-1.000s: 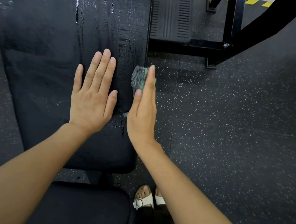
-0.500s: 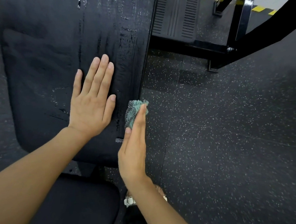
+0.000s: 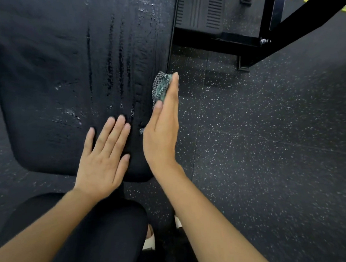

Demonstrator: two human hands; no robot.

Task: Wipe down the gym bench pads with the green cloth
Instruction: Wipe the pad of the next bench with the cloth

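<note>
Your right hand (image 3: 162, 131) is flat, fingers straight, pressing the green cloth (image 3: 161, 87) against the right edge of the surface (image 3: 43, 78). Your left hand (image 3: 103, 161) lies flat by its near right corner. No fingers curl round the cloth, so it could slip to the floor (image 3: 270, 145).

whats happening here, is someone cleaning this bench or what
Yes. A person is wiping a black bench pad. The right hand, fingers straight, presses a crumpled green cloth against the pad's right side edge. The left hand lies flat on the pad's top, near its lower end. Wet streaks show on the top surface beside that edge. A second pad sits closer to the person, with neither hand on it.
</note>
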